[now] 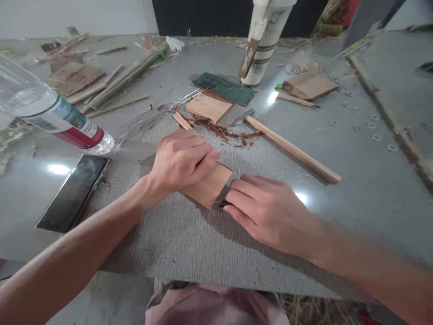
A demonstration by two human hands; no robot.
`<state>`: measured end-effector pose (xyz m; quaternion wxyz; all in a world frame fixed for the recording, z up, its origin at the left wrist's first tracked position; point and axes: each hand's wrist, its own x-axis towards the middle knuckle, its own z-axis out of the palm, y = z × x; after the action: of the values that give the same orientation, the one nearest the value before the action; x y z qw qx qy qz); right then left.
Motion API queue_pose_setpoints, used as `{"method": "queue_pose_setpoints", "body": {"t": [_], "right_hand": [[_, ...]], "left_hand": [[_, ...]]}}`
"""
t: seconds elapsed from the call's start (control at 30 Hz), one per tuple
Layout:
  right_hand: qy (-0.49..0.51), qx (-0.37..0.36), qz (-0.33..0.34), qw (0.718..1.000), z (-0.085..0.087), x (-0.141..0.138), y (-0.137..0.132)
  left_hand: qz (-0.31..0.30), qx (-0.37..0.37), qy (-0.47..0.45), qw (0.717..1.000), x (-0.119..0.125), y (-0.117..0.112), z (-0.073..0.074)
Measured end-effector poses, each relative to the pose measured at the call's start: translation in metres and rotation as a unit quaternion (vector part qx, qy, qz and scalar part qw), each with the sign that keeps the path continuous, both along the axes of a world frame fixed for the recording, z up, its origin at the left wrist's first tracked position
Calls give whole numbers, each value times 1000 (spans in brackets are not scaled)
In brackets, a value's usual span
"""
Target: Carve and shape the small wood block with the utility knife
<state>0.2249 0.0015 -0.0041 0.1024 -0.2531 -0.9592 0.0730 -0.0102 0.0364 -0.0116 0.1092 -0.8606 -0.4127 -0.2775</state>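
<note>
Centre of the frame: a small flat wood block (211,185) lies on the grey textured mat (189,243) that covers the worktop (365,180). The left hand (181,160) presses down on the block's upper-left part, fingers curled together over its top face. The right hand (267,210) sits at the block's lower-right edge, fingers bunched and pinching a small dark tool (224,204) whose tip just touches the wood; what kind of tool I cannot tell. The block looks light, stiff and dry, thin enough to split along the grain; it seems best held flat from above, as the left hand has it, or gripped by its two long edges. Above it: reddish shavings (226,131), a second wood block (209,106), a green abrasive sheet (225,89). A long wooden stick (292,149) runs to the right. Left of frame: a plastic bottle (50,110) on its side, with a phone (72,192) below it.
</note>
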Motion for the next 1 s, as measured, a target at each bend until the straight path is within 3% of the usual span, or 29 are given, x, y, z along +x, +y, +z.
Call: {"method": "queue_pose_setpoints", "body": {"t": [0.13, 0.37, 0.63, 1.0], "right_hand": [[22, 29, -27, 999, 1, 1, 2], [-48, 5, 35, 998, -4, -4, -3], [13, 28, 6, 1000, 0, -3, 2], [16, 34, -25, 999, -2, 5, 7]], "left_hand": [[-5, -4, 1, 1000, 0, 0, 0], [0, -4, 5, 1000, 0, 0, -1], [-6, -3, 0, 1000, -1, 0, -1], [-9, -22, -18, 1000, -2, 0, 0]]}}
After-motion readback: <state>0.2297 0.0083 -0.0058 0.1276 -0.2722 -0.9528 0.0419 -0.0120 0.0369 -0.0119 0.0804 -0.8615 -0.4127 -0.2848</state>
